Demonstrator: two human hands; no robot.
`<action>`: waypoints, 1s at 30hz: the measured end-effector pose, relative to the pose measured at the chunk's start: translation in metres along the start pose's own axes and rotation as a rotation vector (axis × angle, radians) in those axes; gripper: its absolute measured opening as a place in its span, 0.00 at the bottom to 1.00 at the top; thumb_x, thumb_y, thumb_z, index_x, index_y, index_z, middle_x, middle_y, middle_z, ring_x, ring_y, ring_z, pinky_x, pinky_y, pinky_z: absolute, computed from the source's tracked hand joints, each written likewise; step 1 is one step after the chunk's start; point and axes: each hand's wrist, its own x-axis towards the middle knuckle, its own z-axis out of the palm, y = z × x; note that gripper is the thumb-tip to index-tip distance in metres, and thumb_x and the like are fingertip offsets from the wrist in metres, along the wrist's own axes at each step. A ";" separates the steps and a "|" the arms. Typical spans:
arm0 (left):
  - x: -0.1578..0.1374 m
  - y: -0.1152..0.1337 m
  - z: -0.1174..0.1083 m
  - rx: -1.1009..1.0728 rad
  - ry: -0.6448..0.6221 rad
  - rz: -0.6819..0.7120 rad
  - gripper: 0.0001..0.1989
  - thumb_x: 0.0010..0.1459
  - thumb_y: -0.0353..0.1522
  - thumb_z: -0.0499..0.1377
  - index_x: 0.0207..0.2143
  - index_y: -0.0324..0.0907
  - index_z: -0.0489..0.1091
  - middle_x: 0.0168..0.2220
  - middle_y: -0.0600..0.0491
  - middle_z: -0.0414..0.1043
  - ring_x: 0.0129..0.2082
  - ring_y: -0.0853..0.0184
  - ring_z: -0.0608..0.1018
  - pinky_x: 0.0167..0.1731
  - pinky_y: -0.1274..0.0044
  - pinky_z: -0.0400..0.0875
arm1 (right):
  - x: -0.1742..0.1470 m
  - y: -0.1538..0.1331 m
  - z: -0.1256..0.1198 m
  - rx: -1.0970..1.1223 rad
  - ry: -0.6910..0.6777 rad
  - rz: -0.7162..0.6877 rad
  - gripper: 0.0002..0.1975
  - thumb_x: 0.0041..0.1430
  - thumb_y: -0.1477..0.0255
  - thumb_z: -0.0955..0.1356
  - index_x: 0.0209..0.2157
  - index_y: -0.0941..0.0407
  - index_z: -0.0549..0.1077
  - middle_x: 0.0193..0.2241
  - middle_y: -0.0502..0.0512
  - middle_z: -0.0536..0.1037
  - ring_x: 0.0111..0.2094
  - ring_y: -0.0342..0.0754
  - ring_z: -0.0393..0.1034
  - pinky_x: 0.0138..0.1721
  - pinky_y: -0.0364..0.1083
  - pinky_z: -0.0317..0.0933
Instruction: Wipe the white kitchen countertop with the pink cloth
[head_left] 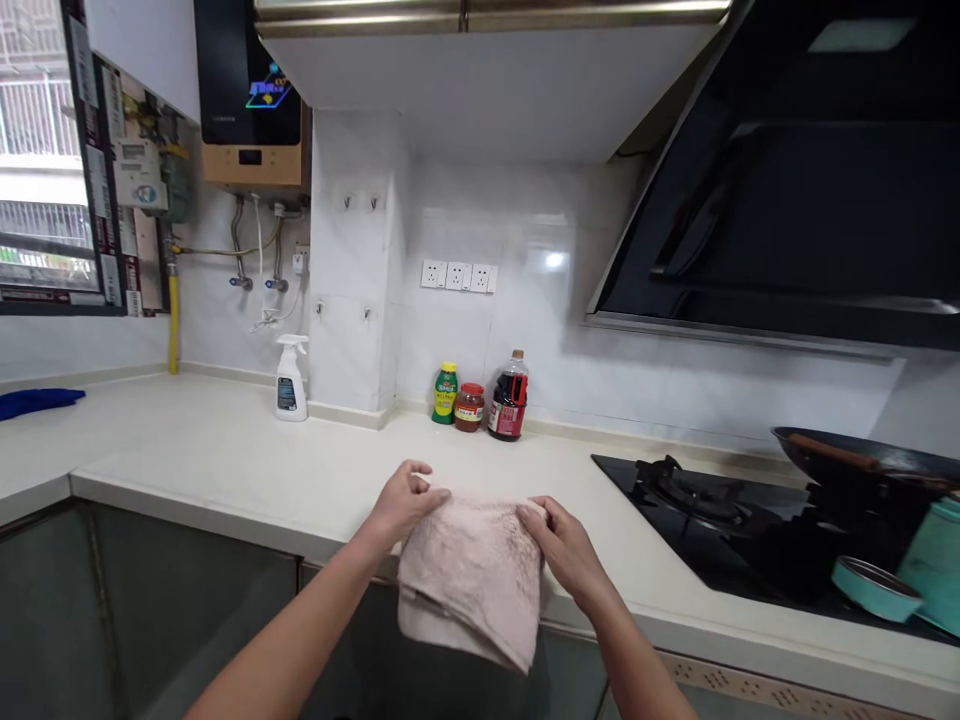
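Note:
A folded pale pink cloth (pixel 472 575) with brownish stains hangs between my two hands, over the front edge of the countertop (pixel 225 455). My left hand (pixel 406 503) pinches its upper left corner between thumb and fingers. At the upper right corner, my right hand (pixel 559 540) is closed on the cloth, thumb on the near side. The lower part drapes in front of the cabinet, its layers slightly apart at the bottom.
Against the wall stand a green-and-yellow bottle (pixel 445 394), a red-lidded jar (pixel 469 408) and a dark sauce bottle (pixel 508 400). A white spray bottle (pixel 291 380) is further left, a blue cloth (pixel 37 402) at far left. To the right are a gas stove (pixel 705 530) and a wok (pixel 862 455).

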 end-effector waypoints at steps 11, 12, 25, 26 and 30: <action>-0.029 -0.030 0.061 0.685 -0.184 0.337 0.23 0.58 0.46 0.61 0.54 0.51 0.72 0.67 0.46 0.58 0.68 0.47 0.56 0.64 0.51 0.50 | -0.023 0.109 -0.027 -0.423 0.084 -0.004 0.22 0.65 0.57 0.55 0.39 0.54 0.75 0.41 0.62 0.76 0.46 0.60 0.68 0.53 0.59 0.58; -0.031 -0.026 0.072 0.717 -0.267 0.317 0.27 0.58 0.51 0.60 0.57 0.52 0.70 0.69 0.46 0.56 0.69 0.45 0.54 0.64 0.49 0.47 | -0.026 0.114 -0.029 -0.448 0.066 -0.040 0.22 0.66 0.58 0.55 0.40 0.54 0.75 0.41 0.61 0.77 0.47 0.59 0.69 0.54 0.57 0.59; -0.036 -0.023 0.151 0.871 -0.535 0.239 0.48 0.53 0.64 0.50 0.68 0.46 0.56 0.71 0.38 0.46 0.69 0.32 0.43 0.61 0.43 0.34 | -0.020 0.146 -0.022 -0.716 0.002 0.081 0.30 0.64 0.53 0.51 0.43 0.54 0.75 0.47 0.63 0.76 0.47 0.60 0.71 0.44 0.55 0.66; -0.038 -0.025 0.158 0.865 -0.527 0.267 0.47 0.54 0.63 0.50 0.68 0.46 0.56 0.71 0.37 0.47 0.69 0.32 0.44 0.61 0.43 0.35 | -0.020 0.147 -0.023 -0.697 -0.008 0.111 0.30 0.64 0.52 0.50 0.42 0.54 0.75 0.46 0.62 0.77 0.46 0.60 0.72 0.43 0.55 0.66; -0.040 -0.033 0.163 0.826 -0.505 0.343 0.44 0.55 0.63 0.49 0.65 0.47 0.60 0.68 0.38 0.54 0.68 0.36 0.51 0.61 0.47 0.43 | -0.022 0.153 -0.027 -0.628 -0.026 0.154 0.31 0.61 0.50 0.50 0.41 0.53 0.74 0.47 0.62 0.76 0.47 0.60 0.71 0.43 0.55 0.64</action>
